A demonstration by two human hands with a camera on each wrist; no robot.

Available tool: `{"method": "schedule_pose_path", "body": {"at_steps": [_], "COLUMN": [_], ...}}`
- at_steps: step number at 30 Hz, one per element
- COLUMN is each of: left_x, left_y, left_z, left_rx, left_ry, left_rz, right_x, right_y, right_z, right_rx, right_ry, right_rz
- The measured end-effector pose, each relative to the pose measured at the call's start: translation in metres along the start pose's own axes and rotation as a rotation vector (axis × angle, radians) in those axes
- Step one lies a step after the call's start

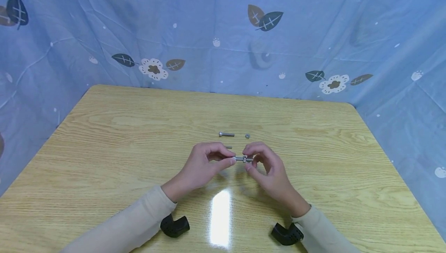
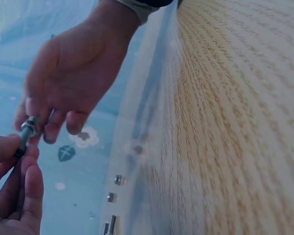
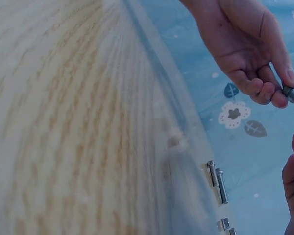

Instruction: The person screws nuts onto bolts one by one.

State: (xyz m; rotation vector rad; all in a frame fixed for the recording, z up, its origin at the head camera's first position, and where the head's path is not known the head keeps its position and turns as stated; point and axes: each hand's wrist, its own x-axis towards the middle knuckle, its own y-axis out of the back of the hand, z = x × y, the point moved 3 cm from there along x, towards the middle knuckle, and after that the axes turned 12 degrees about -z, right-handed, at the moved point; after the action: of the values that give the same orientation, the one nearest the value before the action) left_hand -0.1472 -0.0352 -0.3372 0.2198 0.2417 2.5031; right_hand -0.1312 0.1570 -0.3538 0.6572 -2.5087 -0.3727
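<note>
Left fingers (image 1: 224,163), right fingers (image 1: 255,173) bent

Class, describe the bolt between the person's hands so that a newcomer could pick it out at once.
Find the wooden table, then the left hand and right hand above it. The silver bolt bridges their fingertips. Unlike the loose bolts lying beyond, it has a nut around its shaft.

bolt (image 1: 239,159): silver | nut (image 1: 245,159): silver | tabletop (image 1: 111,148): yellowish woodgrain | cloth (image 1: 209,9): blue, leaf-and-flower print | sleeves (image 1: 139,214): beige

Perhaps a makeshift workspace, wood-grain table (image 1: 122,136), blue flowered cloth (image 1: 205,9) hung behind, loose bolt (image 1: 228,134), nut (image 1: 247,136)
</note>
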Motion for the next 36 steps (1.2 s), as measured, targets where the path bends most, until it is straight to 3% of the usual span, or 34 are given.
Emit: {"method": "schedule_pose_path", "body": {"at_steps": [5,20,30,36], "left_x": [0.0002,0.0003,0.0005,0.0002], "left_y": [-0.0004,-0.0028,-0.0025,-0.0033], "left_z": [-0.0003,-0.0014,-0.0018,-0.0017], "left_rx": [0.005,0.003,-0.009,-0.017], "left_ry": [-0.002,-0.012,0.003,0.008], "left_rz": [-0.003,-0.012,-0.011,-0.011], "right_x": [0.0010,-0.0026,0.0007,-0.0006], "right_y": [-0.0004,0.0000,-0.0013,-0.0014], "right_z": [-0.0009,0.0036,-0.0005,0.0014], "right_rx": [0.010,-0.020,0.041,0.006], "right_ry": [0.065,-0.089,0.094,0.042], "right_rz": [0.004,-0.026,-0.018,-0.019]}}
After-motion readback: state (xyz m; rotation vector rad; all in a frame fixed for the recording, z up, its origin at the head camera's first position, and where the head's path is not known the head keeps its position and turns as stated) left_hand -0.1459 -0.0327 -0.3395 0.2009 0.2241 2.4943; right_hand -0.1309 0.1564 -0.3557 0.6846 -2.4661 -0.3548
